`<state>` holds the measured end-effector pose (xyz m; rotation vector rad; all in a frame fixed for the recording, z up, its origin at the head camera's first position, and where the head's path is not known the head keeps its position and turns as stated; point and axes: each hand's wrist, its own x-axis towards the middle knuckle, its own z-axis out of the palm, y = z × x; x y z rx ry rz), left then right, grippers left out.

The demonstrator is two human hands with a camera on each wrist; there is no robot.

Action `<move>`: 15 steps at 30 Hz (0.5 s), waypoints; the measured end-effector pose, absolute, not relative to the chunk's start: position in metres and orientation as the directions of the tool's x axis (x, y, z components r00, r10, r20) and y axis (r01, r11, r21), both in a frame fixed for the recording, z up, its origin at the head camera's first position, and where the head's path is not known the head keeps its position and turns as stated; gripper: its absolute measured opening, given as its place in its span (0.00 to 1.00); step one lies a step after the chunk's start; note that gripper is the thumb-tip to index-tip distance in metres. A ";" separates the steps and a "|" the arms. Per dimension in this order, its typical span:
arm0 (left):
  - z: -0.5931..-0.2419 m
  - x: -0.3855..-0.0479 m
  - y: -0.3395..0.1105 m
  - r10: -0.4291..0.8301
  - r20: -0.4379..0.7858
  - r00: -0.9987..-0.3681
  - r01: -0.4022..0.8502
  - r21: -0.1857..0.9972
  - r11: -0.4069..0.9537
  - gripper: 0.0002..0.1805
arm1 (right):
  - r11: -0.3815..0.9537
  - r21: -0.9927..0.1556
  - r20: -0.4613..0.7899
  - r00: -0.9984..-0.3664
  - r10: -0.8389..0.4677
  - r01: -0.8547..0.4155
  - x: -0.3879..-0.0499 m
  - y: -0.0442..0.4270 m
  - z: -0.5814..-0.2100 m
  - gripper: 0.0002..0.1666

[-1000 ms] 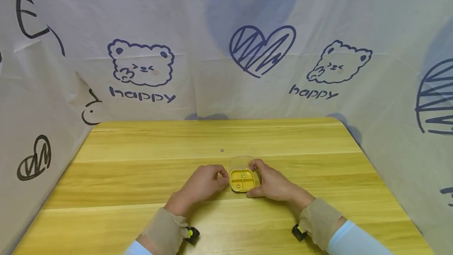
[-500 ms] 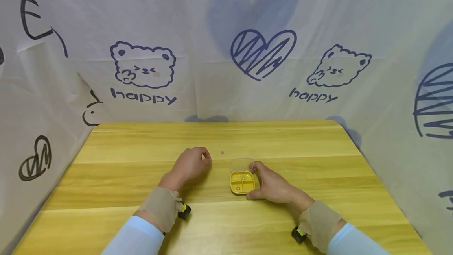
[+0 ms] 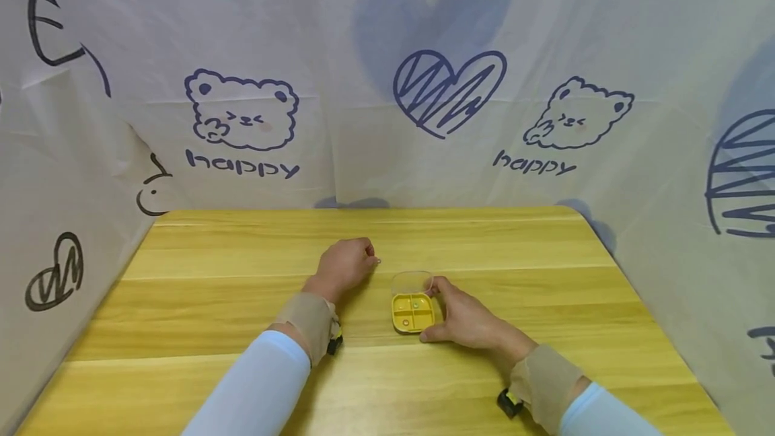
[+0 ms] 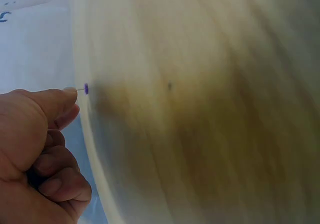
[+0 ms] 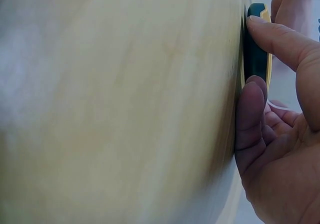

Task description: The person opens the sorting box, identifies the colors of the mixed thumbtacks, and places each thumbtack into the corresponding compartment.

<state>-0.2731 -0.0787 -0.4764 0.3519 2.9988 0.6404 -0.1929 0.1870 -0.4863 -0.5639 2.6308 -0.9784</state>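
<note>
My left hand (image 3: pixel 347 264) is at the back-middle of the table, its thumb and forefinger pinching the thin pin of a tiny stud with a purple disc head (image 4: pixel 86 89). In the left wrist view the other fingers are curled in. My right hand (image 3: pixel 469 311) holds a small yellow pill box (image 3: pixel 413 313) by its right side, thumb at the near corner and fingers behind. Its clear lid (image 3: pixel 412 281) stands open at the back. Inside are divided compartments with a few tiny pieces. The right wrist view shows the box's dark green outer side (image 5: pixel 257 59).
A wood-grain table (image 3: pixel 200 315) lies under everything. White cloth (image 3: pixel 363 133) printed with bears and hearts hangs behind it and at both sides. A small dark mark (image 4: pixel 170 86) shows on the wood in the left wrist view.
My left hand has left the pill box's left side, swung left and back, then reached the small stud on the table and pinched it. The right hand and box have stayed put.
</note>
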 end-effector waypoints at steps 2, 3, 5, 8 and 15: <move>-0.480 -0.277 -0.075 0.239 -0.010 -0.971 0.216 0.391 0.895 0.09 | 0.690 -0.675 -0.120 -0.884 -0.451 -0.260 -0.193 0.187 -0.487 0.49; -0.482 -0.278 -0.074 0.243 -0.013 -0.970 0.220 0.382 0.898 0.09 | 0.689 -0.678 -0.121 -0.885 -0.450 -0.258 -0.193 0.187 -0.487 0.49; -0.484 -0.280 -0.072 0.251 -0.019 -0.968 0.228 0.363 0.904 0.09 | 0.689 -0.678 -0.122 -0.885 -0.449 -0.255 -0.193 0.186 -0.487 0.49; -0.485 -0.282 -0.069 0.264 -0.022 -0.964 0.240 0.346 0.907 0.10 | 0.685 -0.683 -0.123 -0.884 -0.450 -0.254 -0.193 0.186 -0.487 0.49; -0.482 -0.281 -0.065 0.283 -0.002 -0.959 0.267 0.327 0.906 0.07 | 0.679 -0.684 -0.110 -0.883 -0.457 -0.266 -0.192 0.187 -0.487 0.49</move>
